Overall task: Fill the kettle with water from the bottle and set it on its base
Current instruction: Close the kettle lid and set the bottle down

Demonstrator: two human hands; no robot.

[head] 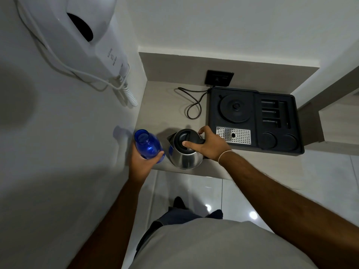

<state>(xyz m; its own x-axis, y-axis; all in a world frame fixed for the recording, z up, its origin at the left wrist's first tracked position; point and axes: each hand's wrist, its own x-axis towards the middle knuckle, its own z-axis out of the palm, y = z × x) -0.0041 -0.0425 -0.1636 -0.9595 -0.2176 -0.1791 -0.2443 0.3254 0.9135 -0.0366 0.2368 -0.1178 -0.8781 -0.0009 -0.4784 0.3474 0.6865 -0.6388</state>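
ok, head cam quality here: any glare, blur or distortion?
Head view: dim overall; wide-angle bending at the edges; two glare spots on the floor tiles; blue bottle slightly motion-blurred in the left hand; kettle sharp, with soft reflections.

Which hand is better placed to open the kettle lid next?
Right. The right hand already grips the kettle handle, thumb on the closed lid, while the left hand holds the open bottle.

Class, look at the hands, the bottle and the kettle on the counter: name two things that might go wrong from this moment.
1. The kettle stands near the counter's front edge; a nudge from the right hand might tip it off.
2. The blue bottle in the left hand is uncapped and the kettle's lid looks closed; pouring now would likely spill toward the cord.
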